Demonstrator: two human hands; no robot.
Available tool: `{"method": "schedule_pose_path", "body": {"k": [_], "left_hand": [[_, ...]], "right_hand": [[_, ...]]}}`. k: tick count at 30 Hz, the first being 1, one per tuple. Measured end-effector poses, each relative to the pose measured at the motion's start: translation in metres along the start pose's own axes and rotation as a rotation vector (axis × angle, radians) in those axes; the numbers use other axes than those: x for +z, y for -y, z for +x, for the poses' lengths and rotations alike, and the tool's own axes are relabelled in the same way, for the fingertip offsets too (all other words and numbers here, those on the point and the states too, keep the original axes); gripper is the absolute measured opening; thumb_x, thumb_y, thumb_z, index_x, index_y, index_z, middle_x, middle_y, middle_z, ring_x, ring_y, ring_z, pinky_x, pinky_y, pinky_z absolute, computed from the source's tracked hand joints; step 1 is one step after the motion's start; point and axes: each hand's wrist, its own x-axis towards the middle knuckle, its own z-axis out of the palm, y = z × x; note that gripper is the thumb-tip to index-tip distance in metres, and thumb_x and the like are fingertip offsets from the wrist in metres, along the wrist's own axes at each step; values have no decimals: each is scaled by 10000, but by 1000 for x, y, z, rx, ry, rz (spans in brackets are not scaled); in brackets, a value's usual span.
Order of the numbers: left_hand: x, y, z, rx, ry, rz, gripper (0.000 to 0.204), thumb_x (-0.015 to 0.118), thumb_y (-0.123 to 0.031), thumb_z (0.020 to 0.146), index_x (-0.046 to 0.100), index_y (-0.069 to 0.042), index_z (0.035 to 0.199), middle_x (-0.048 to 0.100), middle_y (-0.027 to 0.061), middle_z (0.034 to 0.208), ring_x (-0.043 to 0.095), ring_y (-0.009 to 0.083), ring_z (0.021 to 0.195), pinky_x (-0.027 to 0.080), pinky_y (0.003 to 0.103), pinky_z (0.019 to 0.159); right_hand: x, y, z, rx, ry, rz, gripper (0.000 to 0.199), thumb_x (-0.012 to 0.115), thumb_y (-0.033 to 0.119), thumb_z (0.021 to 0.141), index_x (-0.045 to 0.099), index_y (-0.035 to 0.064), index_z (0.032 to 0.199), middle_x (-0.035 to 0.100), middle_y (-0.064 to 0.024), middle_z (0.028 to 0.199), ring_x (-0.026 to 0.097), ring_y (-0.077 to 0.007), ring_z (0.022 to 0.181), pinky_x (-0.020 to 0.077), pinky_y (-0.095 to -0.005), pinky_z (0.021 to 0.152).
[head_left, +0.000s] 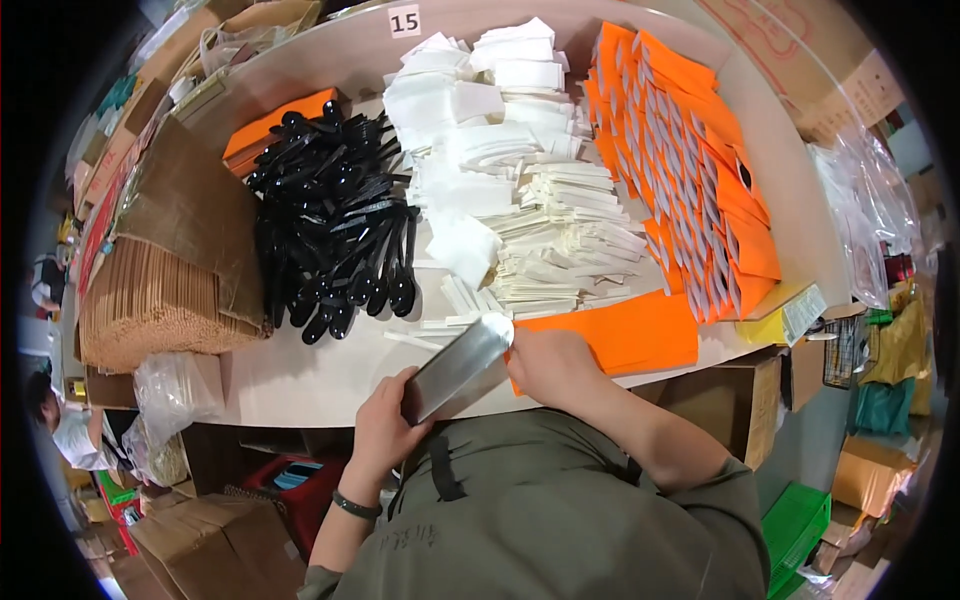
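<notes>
My left hand (385, 428) is closed around the near end of a shiny metal channel (455, 372), shaped like a long open trough and tilted up to the right. At its far end sits my right hand (552, 368), fingers curled in; what they grip is hidden. An orange paper sleeve (640, 335) lies flat under and beside the right hand. Just beyond the channel are narrow white paper-wrapped strips (465, 300). Black plastic spoons (335, 205) are heaped to the left, folded white napkins (460, 150) in the middle, and overlapping orange sleeves (690, 170) on the right.
A raised rim (820, 220) borders the table. At left stands an open carton (185, 230) with stacked brown cardboard pieces (150, 305). A yellow box (780, 318) is at the right edge. Cartons (215, 545) and a green crate (798, 530) stand below.
</notes>
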Motion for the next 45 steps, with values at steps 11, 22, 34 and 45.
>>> {"method": "schedule_pose_path", "body": {"k": [11,22,34,45], "left_hand": [[-16,6,34,225,226,118,772,872,-197,621,561,-86,1318,620,125,957,635,333,832,523,406,743],[-16,14,43,243,209,29,638,840,-319,712,569,-121,1254,598,114,953,627,332,865,519,420,728],[-43,26,109,134,-538,199,279,759,-125,787,682,-57,1047,636,104,1023,614,322,938,510,401,811],[-52,74,143,38,-381,320,122,682,-182,868,727,-88,931,647,81,903,658,311,832,528,402,725]], "right_hand": [[-40,-26,18,-9,-192,151,126,652,175,818,643,51,840,634,-174,802,636,-337,809,502,-451,731],[-28,-42,9,143,-189,328,169,704,154,873,641,0,904,636,-157,846,625,-300,798,492,-379,709],[1,15,89,-222,-363,-191,103,630,86,823,702,12,832,627,-173,871,627,-340,803,523,-431,685],[-13,52,62,-533,188,211,96,662,112,842,690,27,876,642,-131,923,619,-329,917,515,-417,797]]}}
